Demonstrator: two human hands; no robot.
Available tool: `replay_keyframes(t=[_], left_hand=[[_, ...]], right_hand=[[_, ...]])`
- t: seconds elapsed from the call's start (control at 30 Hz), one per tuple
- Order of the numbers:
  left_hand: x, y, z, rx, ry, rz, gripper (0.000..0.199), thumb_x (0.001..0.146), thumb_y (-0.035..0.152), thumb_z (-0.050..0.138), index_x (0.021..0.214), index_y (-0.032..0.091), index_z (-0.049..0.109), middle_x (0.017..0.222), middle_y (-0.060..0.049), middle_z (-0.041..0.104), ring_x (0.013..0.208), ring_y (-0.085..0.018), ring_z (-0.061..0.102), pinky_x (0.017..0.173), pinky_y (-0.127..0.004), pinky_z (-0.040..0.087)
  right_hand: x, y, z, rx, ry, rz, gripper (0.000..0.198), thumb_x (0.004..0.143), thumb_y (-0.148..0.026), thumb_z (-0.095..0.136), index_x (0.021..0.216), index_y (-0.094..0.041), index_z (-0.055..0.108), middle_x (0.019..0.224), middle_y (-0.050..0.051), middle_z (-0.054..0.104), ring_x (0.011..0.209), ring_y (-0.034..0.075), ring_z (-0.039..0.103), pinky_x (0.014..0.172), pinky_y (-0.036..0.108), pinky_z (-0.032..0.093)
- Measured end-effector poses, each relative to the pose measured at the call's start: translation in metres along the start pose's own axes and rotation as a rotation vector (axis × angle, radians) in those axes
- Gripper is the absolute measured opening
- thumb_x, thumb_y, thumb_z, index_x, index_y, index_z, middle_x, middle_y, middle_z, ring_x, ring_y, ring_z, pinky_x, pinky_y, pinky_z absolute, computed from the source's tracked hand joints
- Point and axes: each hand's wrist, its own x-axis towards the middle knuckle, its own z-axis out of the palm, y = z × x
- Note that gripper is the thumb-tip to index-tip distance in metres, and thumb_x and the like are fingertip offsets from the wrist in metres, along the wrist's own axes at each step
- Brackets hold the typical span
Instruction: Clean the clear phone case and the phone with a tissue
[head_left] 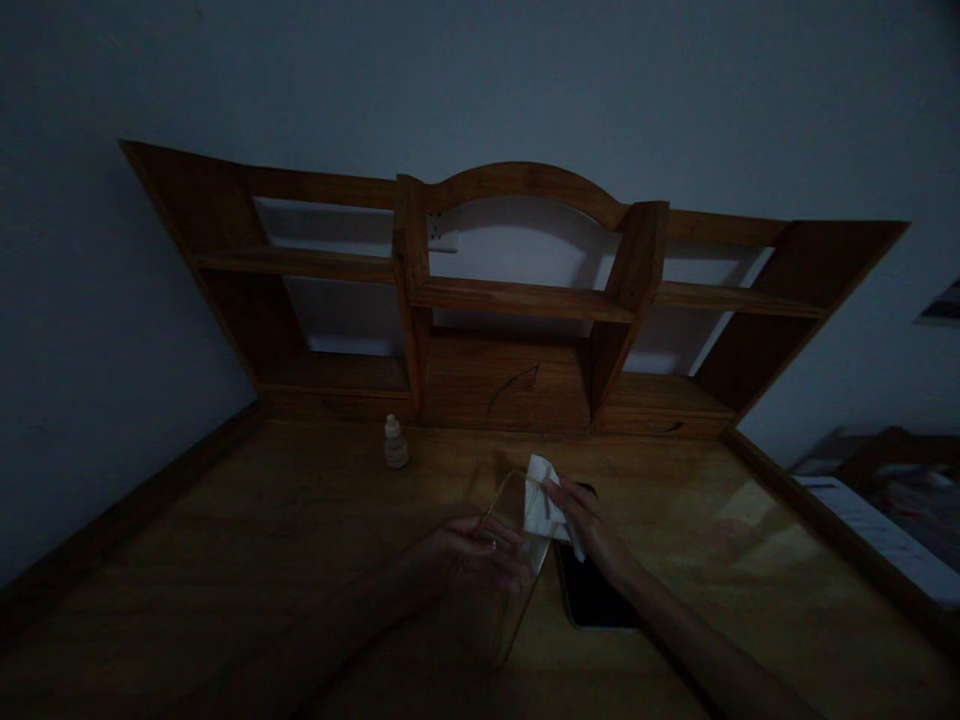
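A clear phone case (537, 556) with yellowish edges is tilted above the desk in front of me. My left hand (484, 552) grips it from the left, some fingers showing through the see-through panel. In my right hand (589, 522) is a folded white tissue (541, 500), pressed against the case's upper right part. Beneath my right hand and wrist lies a dark smartphone (596, 595), partly covered by them. The dim light hides fine detail on the case.
A small dropper bottle (395, 443) with a pale cap stands at the back left of the wooden desk (300, 530). Behind it rises a wooden shelf unit (510, 380) against the wall. Raised rims border the desk. White papers (877, 530) lie beyond its right rim.
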Motion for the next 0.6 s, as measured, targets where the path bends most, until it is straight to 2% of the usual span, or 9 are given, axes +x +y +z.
replay_keyframes(t=[0.1, 0.27, 0.5, 0.6], left_hand=[[0.0, 0.0, -0.001, 0.026, 0.01, -0.013, 0.029, 0.085, 0.018, 0.056, 0.11, 0.009, 0.066, 0.104, -0.019, 0.072, 0.099, -0.03, 0.069, 0.095, -0.047, 0.046], [-0.001, 0.002, 0.003, 0.066, 0.026, -0.009, 0.029, 0.083, 0.02, 0.059, 0.109, 0.01, 0.066, 0.102, -0.019, 0.073, 0.097, -0.031, 0.07, 0.092, -0.048, 0.047], [-0.002, 0.005, 0.01, 0.078, -0.007, -0.007, 0.03, 0.084, 0.02, 0.055, 0.109, 0.01, 0.068, 0.1, -0.019, 0.074, 0.097, -0.031, 0.07, 0.089, -0.045, 0.049], [-0.003, 0.006, 0.011, 0.102, -0.006, -0.003, 0.03, 0.085, 0.02, 0.052, 0.109, 0.011, 0.068, 0.101, -0.018, 0.074, 0.096, -0.031, 0.07, 0.089, -0.044, 0.05]], right_hand=[[-0.001, -0.005, 0.002, 0.107, -0.039, 0.034, 0.036, 0.08, -0.051, 0.071, 0.095, -0.019, 0.075, 0.088, 0.004, 0.074, 0.081, 0.023, 0.068, 0.079, 0.033, 0.052], [-0.007, -0.016, 0.007, 0.25, -0.11, 0.082, 0.038, 0.081, -0.047, 0.07, 0.103, -0.016, 0.073, 0.087, 0.006, 0.075, 0.079, 0.024, 0.069, 0.074, 0.033, 0.052], [-0.006, -0.014, 0.007, 0.24, 0.077, 0.113, 0.035, 0.068, -0.047, 0.079, 0.084, -0.016, 0.075, 0.076, 0.005, 0.074, 0.067, 0.023, 0.068, 0.062, 0.03, 0.052], [-0.005, -0.014, 0.006, 0.192, 0.077, 0.099, 0.036, 0.069, -0.049, 0.076, 0.081, -0.015, 0.075, 0.071, 0.006, 0.072, 0.062, 0.022, 0.067, 0.058, 0.029, 0.051]])
